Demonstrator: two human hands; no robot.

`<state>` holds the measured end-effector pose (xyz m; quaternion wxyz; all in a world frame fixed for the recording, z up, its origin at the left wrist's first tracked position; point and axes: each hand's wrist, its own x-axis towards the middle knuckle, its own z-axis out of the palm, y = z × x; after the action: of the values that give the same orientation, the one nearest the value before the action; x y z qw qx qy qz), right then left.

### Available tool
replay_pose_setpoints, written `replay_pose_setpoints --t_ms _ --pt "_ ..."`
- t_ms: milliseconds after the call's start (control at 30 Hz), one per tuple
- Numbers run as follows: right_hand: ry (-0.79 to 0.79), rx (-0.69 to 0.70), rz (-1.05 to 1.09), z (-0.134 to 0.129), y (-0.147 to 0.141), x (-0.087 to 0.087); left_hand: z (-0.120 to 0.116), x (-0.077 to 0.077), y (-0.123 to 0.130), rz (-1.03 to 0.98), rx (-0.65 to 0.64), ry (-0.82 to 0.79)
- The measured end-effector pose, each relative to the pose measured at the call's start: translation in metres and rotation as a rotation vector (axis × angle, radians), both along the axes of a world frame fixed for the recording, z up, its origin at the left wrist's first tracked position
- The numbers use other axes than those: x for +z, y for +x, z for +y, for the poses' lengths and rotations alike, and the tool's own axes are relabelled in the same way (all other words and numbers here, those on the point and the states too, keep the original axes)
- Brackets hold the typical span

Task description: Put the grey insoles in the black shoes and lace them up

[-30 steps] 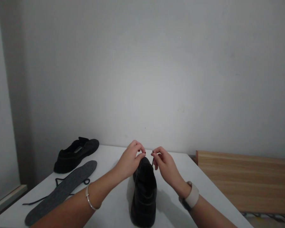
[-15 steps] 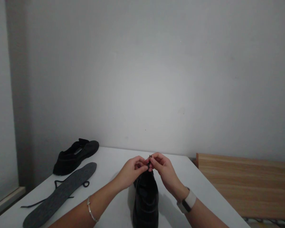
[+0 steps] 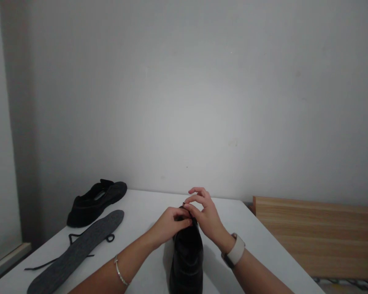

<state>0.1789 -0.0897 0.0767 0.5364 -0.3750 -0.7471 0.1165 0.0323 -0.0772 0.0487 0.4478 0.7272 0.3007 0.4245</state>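
A black shoe [image 3: 187, 261] stands on the white table in front of me, its heel toward me and its opening facing up. My left hand [image 3: 168, 224] is closed at the front of the opening, thumb and fingers gripping the shoe around its tongue. Just above, my right hand [image 3: 206, 212] pinches a short dark shoelace [image 3: 184, 203] between thumb and index finger, while its other fingers are raised. The fingers cover most of the lacing area, so how the lace runs there is hidden.
At the left back lies another black shoe [image 3: 95, 204]. A grey insole [image 3: 79, 253] rests nearer me, over a loose black shoelace [image 3: 42, 264]. A wall [image 3: 184, 102] rises behind the white table [image 3: 147, 204]. Right of the table is a wooden board [image 3: 315, 237].
My right hand has shifted slightly left and its outer fingers have lifted. Both hands were pinching together above the shoe; the left now sits lower on the shoe's front opening.
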Motion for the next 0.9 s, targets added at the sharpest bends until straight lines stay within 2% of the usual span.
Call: replay_pose_setpoints --t_ms 133,200,267,367,433,533,600,700,800,900 --pt "-0.121 0.155 0.036 0.003 0.003 -0.002 -0.002 0.003 -0.003 0.004 -0.019 -0.037" --pt "-0.233 0.219 0.108 0.006 0.008 -0.006 -0.003 0.006 -0.005 0.059 -0.003 0.029" --pt "-0.331 0.252 0.149 0.009 0.015 -0.010 -0.004 0.008 -0.008 0.176 0.068 0.231" --pt "-0.426 0.319 0.033 0.011 0.024 -0.017 -0.007 0.010 -0.013 0.424 0.194 0.716" --pt "-0.457 0.360 -0.055 0.009 0.027 -0.020 -0.009 0.007 -0.014 0.575 0.225 1.016" --pt "-0.473 0.353 -0.034 0.006 0.028 -0.022 -0.009 -0.002 -0.015 0.681 0.281 1.281" --pt "-0.499 0.344 0.009 0.005 0.028 -0.024 -0.007 -0.008 -0.016 0.686 0.338 1.318" --pt "-0.474 0.313 0.033 0.004 0.026 -0.024 -0.004 -0.014 -0.017 0.633 0.416 1.255" --pt "-0.307 0.170 -0.029 0.001 0.023 -0.021 -0.005 -0.012 -0.018 0.549 0.441 1.166" --pt "-0.134 0.007 -0.212 0.000 0.026 -0.020 -0.009 -0.008 -0.022 0.510 0.366 1.097"
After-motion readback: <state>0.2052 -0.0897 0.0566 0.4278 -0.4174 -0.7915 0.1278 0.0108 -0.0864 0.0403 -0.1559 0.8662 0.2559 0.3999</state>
